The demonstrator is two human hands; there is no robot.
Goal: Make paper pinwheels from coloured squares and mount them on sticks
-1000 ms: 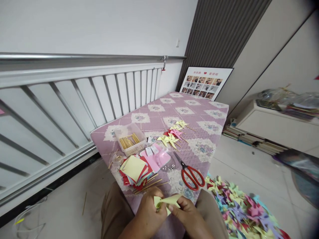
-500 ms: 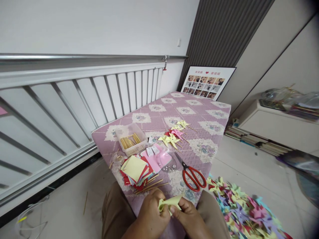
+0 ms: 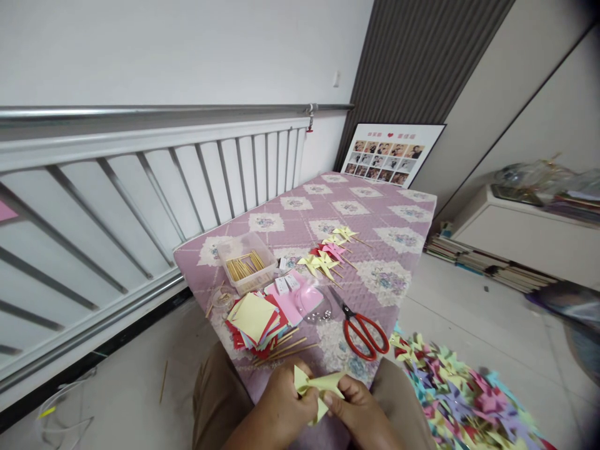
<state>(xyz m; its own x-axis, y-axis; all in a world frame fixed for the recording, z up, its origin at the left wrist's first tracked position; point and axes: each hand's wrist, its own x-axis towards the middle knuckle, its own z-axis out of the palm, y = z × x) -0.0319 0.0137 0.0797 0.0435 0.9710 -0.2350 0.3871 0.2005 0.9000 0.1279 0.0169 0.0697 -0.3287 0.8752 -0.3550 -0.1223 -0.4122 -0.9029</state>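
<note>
Between my two hands, above the near edge of the table, is a pale yellow paper pinwheel (image 3: 323, 382) with its blades partly folded in. My left hand (image 3: 288, 400) is closed on its left side, the thumb pressing near the middle. With thumb and fingers my right hand (image 3: 356, 403) pinches its right side. Just beyond lie several thin wooden sticks (image 3: 288, 351) and a stack of coloured paper squares (image 3: 253, 319), a yellow one on top. Red-handled scissors (image 3: 360, 331) rest partly open to the right.
A clear plastic box (image 3: 246, 262) holds short sticks. Finished pinwheels (image 3: 325, 256) lie mid-table. Small metal pieces (image 3: 321, 316) sit in a clear dish near pink paper (image 3: 297, 294). A large pile of colourful pinwheels (image 3: 469, 397) is at the lower right. A radiator (image 3: 225, 175) lines the left.
The yellow paper has been turned and folded further; a pointed blade now stands up by my left thumb and another hangs below. My hands have shifted only slightly.
</note>
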